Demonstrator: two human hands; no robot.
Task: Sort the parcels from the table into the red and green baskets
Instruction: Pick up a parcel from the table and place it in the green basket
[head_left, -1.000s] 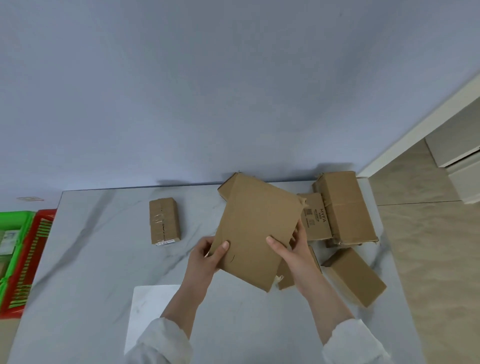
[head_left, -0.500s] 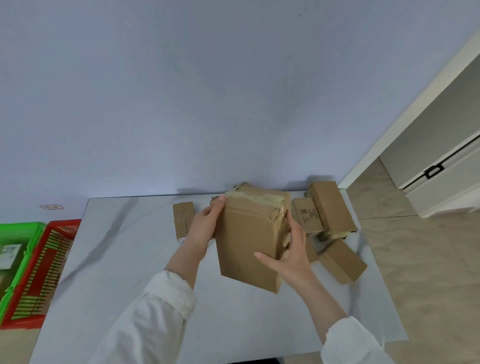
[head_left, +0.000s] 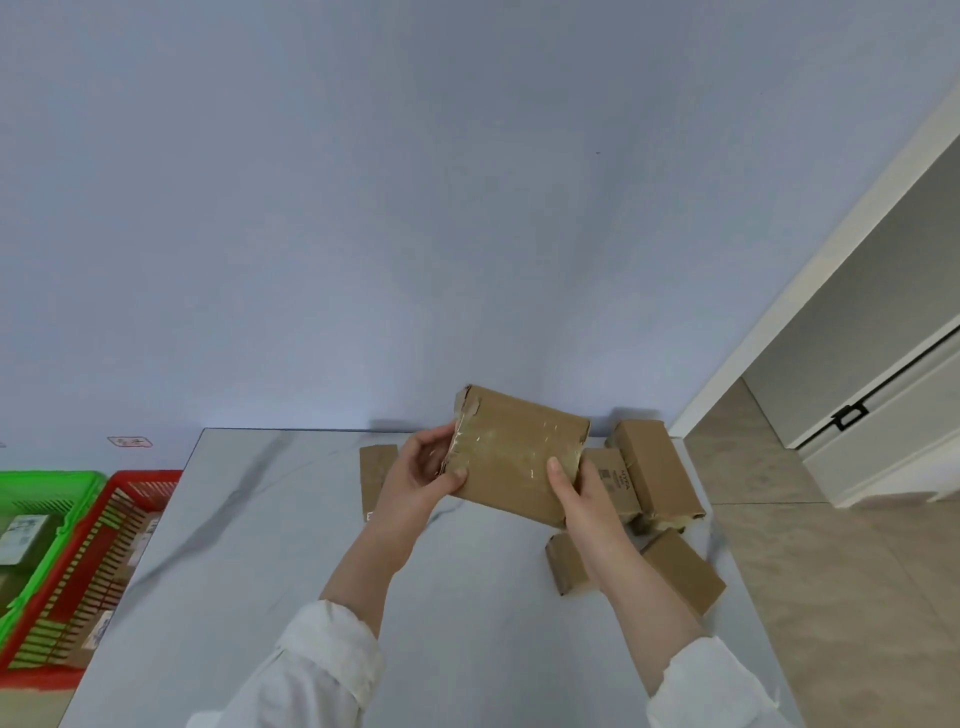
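Note:
I hold a flat brown cardboard parcel (head_left: 511, 454) with a taped end up above the marble table (head_left: 249, 545). My left hand (head_left: 421, 475) grips its left edge and my right hand (head_left: 582, 491) grips its right edge. Several more brown parcels lie on the table: a small one (head_left: 375, 470) partly behind my left hand, a printed one (head_left: 618, 480), a long one (head_left: 657, 470) at the far right, and two (head_left: 680, 569) (head_left: 566, 564) near my right forearm. The red basket (head_left: 98, 561) and the green basket (head_left: 31, 514) stand left of the table.
Both baskets hold parcels. A blue wall rises behind the table. At the right are a white door frame (head_left: 810, 291), a tiled floor (head_left: 841, 597) and a white cabinet (head_left: 893, 415). The table's right edge runs close past the parcels.
The parcel has been turned in both hands from showing its plain broad face to showing its taped end. The view has tilted upward, so the table sits lower in the frame.

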